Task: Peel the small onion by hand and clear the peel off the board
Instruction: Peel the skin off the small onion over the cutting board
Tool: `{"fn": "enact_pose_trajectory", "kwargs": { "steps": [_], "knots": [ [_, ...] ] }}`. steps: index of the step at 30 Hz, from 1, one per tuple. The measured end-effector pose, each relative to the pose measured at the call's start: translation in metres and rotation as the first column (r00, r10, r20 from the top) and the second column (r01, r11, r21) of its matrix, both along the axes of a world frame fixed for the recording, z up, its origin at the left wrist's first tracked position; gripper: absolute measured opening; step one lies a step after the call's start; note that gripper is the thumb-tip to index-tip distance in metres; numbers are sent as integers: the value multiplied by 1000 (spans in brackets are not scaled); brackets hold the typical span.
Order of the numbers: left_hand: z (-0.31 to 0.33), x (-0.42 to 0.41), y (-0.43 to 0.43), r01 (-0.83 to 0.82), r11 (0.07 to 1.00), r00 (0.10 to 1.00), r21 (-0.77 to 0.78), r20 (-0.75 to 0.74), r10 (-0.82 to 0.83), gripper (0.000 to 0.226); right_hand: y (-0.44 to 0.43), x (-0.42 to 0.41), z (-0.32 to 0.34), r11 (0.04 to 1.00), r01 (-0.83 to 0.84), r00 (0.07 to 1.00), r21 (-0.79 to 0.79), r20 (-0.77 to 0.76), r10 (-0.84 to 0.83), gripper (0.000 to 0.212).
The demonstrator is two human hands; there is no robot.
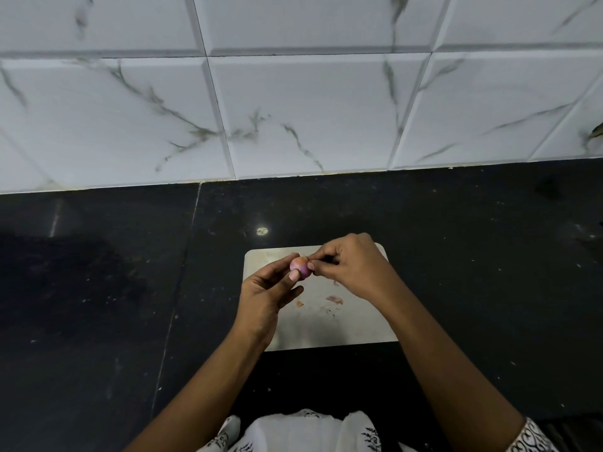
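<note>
A small pink-purple onion (300, 266) is held above the far part of a pale cutting board (342, 324). My left hand (266, 295) grips it between thumb and fingertips. My right hand (350, 265) pinches at the onion's right side with thumb and forefinger, on a thin bit of skin. A few pieces of peel (334, 299) lie on the board below the hands, with a smaller scrap (299, 303) to the left.
The board rests on a black stone counter (98, 288) that runs left and right. A white marbled tile wall (293, 109) rises behind it. My white patterned clothing (303, 432) shows at the bottom edge.
</note>
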State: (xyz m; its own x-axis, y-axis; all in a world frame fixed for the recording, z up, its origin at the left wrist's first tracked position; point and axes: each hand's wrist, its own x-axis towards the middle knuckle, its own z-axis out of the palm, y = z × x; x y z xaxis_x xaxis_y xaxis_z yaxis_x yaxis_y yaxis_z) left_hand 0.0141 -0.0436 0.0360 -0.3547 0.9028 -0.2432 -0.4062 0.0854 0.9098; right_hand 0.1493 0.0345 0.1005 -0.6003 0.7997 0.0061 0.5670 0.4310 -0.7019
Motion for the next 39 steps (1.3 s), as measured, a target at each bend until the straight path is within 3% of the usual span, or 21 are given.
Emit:
{"fn": "enact_pose_trajectory", "kwargs": {
  "steps": [12,18,23,25,28,31,35,39],
  "knots": [
    [6,2,0,31,999,998,29,-61,-30,25,-5,-1,0,993,8,998,114,57,-14,19],
    [2,3,-2,19,1000,1000,22,-23,-18,25,-10,-8,-12,978,59,995,201,64,-73,22],
    [3,6,-2,38,999,994,7,103,-39,25,-3,-2,-21,993,115,989,-8,-95,-116,5],
    [5,7,-1,43,999,985,11,165,-44,25,-1,2,-20,974,147,958,-174,-221,-184,6],
    [7,6,2,38,999,973,9,228,-39,25,-1,5,-16,954,186,913,-237,-317,-256,7],
    [9,5,3,31,999,968,14,247,-33,26,-5,4,-13,976,137,932,-171,-313,-186,14],
    [8,4,2,20,1000,976,6,217,-21,26,-7,0,-12,993,115,974,12,-196,-110,20],
    [9,2,3,12,1000,978,8,209,-13,26,-6,-2,-7,991,97,988,95,-130,-84,19]
  ]
}}
